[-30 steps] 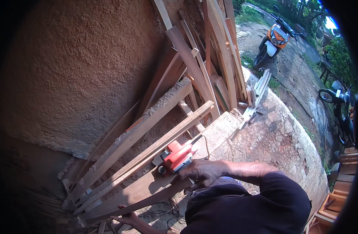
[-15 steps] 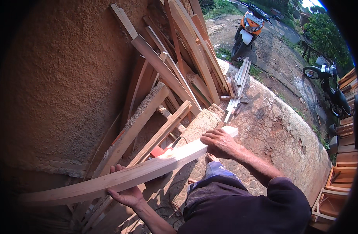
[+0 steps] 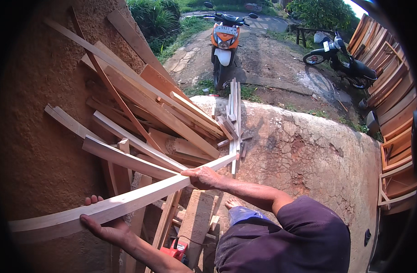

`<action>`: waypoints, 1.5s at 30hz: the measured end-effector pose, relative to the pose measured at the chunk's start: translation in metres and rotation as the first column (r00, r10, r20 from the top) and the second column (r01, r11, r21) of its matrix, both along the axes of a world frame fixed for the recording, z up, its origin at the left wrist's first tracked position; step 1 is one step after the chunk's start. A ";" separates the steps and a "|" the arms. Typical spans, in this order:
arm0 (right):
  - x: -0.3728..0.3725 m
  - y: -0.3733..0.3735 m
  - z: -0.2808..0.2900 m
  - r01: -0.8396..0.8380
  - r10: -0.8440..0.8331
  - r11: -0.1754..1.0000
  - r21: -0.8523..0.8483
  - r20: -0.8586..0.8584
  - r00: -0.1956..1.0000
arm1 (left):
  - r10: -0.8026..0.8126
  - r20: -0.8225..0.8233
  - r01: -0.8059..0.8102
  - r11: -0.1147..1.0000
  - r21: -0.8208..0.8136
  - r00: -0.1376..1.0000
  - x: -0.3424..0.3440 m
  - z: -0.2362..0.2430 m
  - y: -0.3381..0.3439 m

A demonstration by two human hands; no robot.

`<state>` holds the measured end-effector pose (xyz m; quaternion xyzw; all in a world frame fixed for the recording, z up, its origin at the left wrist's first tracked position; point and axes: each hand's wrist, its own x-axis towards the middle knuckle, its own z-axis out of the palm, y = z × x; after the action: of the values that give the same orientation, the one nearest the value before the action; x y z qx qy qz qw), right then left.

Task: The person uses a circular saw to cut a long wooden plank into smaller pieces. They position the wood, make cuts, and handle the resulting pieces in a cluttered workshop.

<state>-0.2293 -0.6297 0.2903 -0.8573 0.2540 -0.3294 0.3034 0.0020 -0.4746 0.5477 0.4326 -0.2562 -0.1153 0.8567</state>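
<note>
A long pale wooden beam (image 3: pixel 140 196) runs diagonally across my front, from the lower left up to the middle. My right hand (image 3: pixel 201 176) grips it from above near its far end. My left hand (image 3: pixel 104 223) holds it farther back, palm beneath, fingertips showing over its upper side. A red power planer (image 3: pixel 175 251) lies low beside my left forearm, partly hidden, next to a dusty board (image 3: pixel 195 214) and a loose cord. My bare foot (image 3: pixel 232 203) rests below on the ground.
Many planks (image 3: pixel 122 104) lean against the rough wall (image 3: pixel 45 145) at left. Narrow strips (image 3: pixel 235 113) lie on the cracked concrete (image 3: pixel 299 168). An orange scooter (image 3: pixel 226 41) and a black motorbike (image 3: pixel 340 61) stand ahead. Wooden pieces and frames (image 3: pixel 395 136) are stacked at right.
My view has swung toward the scooter and street. My right hand left the planer and took the beam by half a second ago; both hands now hold it higher, beside the leaning planks.
</note>
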 end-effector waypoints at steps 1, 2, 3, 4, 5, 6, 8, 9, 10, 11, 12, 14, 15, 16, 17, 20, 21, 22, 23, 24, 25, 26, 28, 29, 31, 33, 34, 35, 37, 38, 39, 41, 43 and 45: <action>-0.005 -0.015 -0.018 0.032 -0.027 0.998 0.062 -0.086 0.996 | -0.011 0.015 0.011 1.000 0.019 1.000 -0.007 -0.001 -0.022; -0.005 -0.028 -0.026 0.054 -0.034 0.992 0.117 -0.168 0.985 | -0.008 0.035 0.007 0.999 0.033 0.999 -0.013 -0.001 -0.041; -0.005 -0.035 -0.023 0.107 -0.084 0.989 0.098 -0.215 0.973 | -0.005 0.055 0.001 0.997 0.074 0.998 -0.027 -0.006 -0.061; -0.007 -0.045 -0.030 0.132 -0.104 0.985 0.109 -0.227 0.968 | 0.025 0.089 -0.034 0.994 0.099 0.996 -0.044 -0.016 -0.083; -0.003 -0.051 -0.037 0.157 -0.142 0.984 0.080 -0.174 0.975 | 0.015 0.126 -0.028 0.994 0.105 0.992 -0.048 -0.034 -0.103; 0.002 -0.059 -0.042 0.186 -0.178 0.981 0.058 -0.119 0.977 | 0.002 0.164 -0.021 0.993 0.117 0.986 -0.051 -0.052 -0.122; 0.018 -0.064 -0.002 0.111 -0.102 0.987 0.114 -0.082 0.991 | 0.011 0.352 -0.093 0.972 0.217 0.936 -0.062 -0.070 -0.144; 0.027 -0.067 0.016 0.086 -0.084 0.989 0.119 -0.021 0.996 | -0.036 0.469 -0.147 0.926 0.348 0.883 -0.062 -0.079 -0.151; 0.038 -0.072 0.026 0.055 -0.062 0.989 0.135 0.048 0.997 | -0.082 0.502 -0.162 0.891 0.423 0.861 -0.066 -0.089 -0.158; 0.047 -0.071 0.059 0.014 -0.032 0.991 0.133 0.138 0.990 | -0.042 0.501 -0.183 0.902 0.391 0.864 -0.063 -0.104 -0.163; 0.053 -0.078 0.069 -0.026 -0.002 0.988 0.153 0.177 0.984 | -0.019 0.489 -0.177 0.919 0.352 0.872 -0.068 -0.121 -0.174; 0.064 -0.089 0.082 -0.054 0.022 0.994 0.099 0.297 0.955 | -0.158 0.377 -0.012 0.912 0.410 0.913 -0.063 -0.153 -0.184; 0.068 -0.101 0.062 -0.031 0.018 0.999 0.038 0.296 0.955 | -0.203 0.352 0.035 0.903 0.428 0.914 -0.067 -0.172 -0.192; 0.071 -0.103 0.060 -0.049 0.023 0.994 0.097 0.255 0.967 | -0.229 0.335 0.059 0.892 0.449 0.914 -0.064 -0.179 -0.192; 0.075 -0.106 0.058 -0.065 0.031 0.986 0.156 0.213 0.976 | -0.241 0.270 0.102 0.891 0.443 0.932 -0.061 -0.186 -0.188; 0.090 -0.110 0.061 -0.023 -0.003 0.991 0.131 0.192 0.981 | -0.117 0.286 0.001 0.927 0.376 0.951 -0.050 -0.208 -0.175; 0.095 -0.116 0.057 0.016 -0.039 0.991 0.136 0.164 0.986 | -0.077 0.354 -0.096 0.890 0.446 0.932 -0.050 -0.225 -0.166; 0.102 -0.123 0.056 0.049 -0.068 0.990 0.133 0.141 0.988 | -0.131 0.250 -0.006 0.875 0.484 0.959 -0.051 -0.247 -0.156; 0.111 -0.128 0.061 0.083 -0.107 0.977 0.194 0.114 0.988 | -0.180 0.142 0.082 0.853 0.516 0.973 -0.052 -0.267 -0.141; 0.114 -0.139 0.051 0.115 -0.139 0.976 0.183 0.127 0.982 | -0.280 0.202 0.024 0.638 0.770 0.939 -0.061 -0.276 -0.122; 0.126 -0.146 0.050 0.134 -0.158 0.974 0.182 0.121 0.980 | -0.268 0.171 0.011 0.564 0.826 0.948 -0.067 -0.307 -0.102; 0.134 -0.154 0.048 0.156 -0.177 0.971 0.179 0.110 0.978 | -0.260 0.135 0.007 0.481 0.877 0.956 -0.074 -0.340 -0.082; 0.146 -0.176 0.050 0.121 -0.130 0.975 0.187 0.034 0.991 | -0.316 0.141 -0.032 0.327 0.944 0.938 -0.082 -0.415 -0.046; 0.142 -0.191 0.040 0.086 -0.088 0.977 0.193 0.001 0.996 | -0.412 0.122 -0.077 0.125 0.989 0.903 -0.103 -0.404 -0.041; 0.158 -0.202 0.046 0.013 -0.018 0.961 0.275 0.014 1.000 | -0.509 0.139 -0.185 -0.040 0.982 0.849 -0.120 -0.382 -0.031; 0.174 -0.217 0.044 -0.039 0.029 0.934 0.356 0.033 0.999 | -0.509 0.159 -0.216 -0.056 0.975 0.846 -0.119 -0.378 -0.028; 0.180 -0.222 0.044 -0.052 0.047 0.930 0.364 0.023 0.999 | -0.494 0.141 -0.220 -0.105 0.970 0.858 -0.115 -0.375 -0.029; 0.184 -0.229 0.039 -0.032 0.046 0.929 0.370 -0.029 0.999 | -0.478 0.123 -0.221 -0.155 0.963 0.870 -0.113 -0.374 -0.029; 0.188 -0.245 0.022 0.009 0.026 0.941 0.338 -0.097 0.995 | -0.498 0.092 -0.216 -0.198 0.956 0.862 -0.110 -0.370 -0.026; 0.185 -0.253 0.016 0.046 0.046 0.898 0.438 -0.196 0.979 | -0.504 0.079 -0.215 -0.217 0.952 0.860 -0.110 -0.371 -0.026; 0.188 -0.254 0.016 0.153 -0.017 0.884 0.441 -0.297 0.955 | -0.515 0.092 -0.221 -0.195 0.956 0.852 -0.107 -0.377 -0.024; 0.190 -0.253 0.002 0.341 -0.147 0.844 0.415 -0.432 0.890 | -0.530 0.041 -0.197 -0.240 0.951 0.847 -0.104 -0.378 -0.028; 0.191 -0.246 -0.030 0.432 -0.219 0.819 0.377 -0.490 0.844 | -0.542 0.005 -0.177 -0.266 0.948 0.841 -0.104 -0.372 -0.032; 0.185 -0.233 -0.074 0.446 -0.269 0.846 0.293 -0.487 0.831 | -0.572 -0.081 -0.124 -0.310 0.943 0.817 -0.103 -0.368 -0.037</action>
<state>-0.0444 -0.8629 0.2165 -0.7643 0.5343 -0.1271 0.3379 -0.1010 -0.5112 0.1794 0.8787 -0.3283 -0.3435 0.0465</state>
